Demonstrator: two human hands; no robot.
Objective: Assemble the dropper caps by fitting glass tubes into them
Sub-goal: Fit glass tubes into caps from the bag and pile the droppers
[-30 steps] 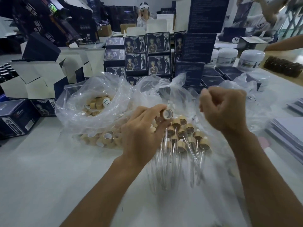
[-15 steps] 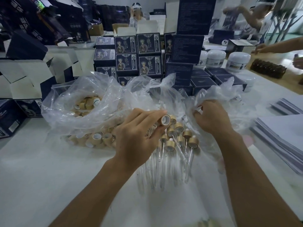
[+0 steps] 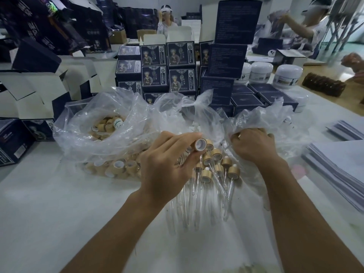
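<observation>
One dropper cap (image 3: 201, 145) sits pinched in the left hand (image 3: 169, 166), its grip closed on the cap just above a pile of assembled droppers (image 3: 214, 170) lying on the white surface (image 3: 59, 213). The right hand (image 3: 254, 146) has its grip curled into a clear plastic bag (image 3: 275, 123). Another bag of loose caps (image 3: 106, 127) lies to the left.

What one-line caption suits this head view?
Left hand holds an empty dropper cap over assembled droppers; right hand grips a clear plastic bag.
</observation>
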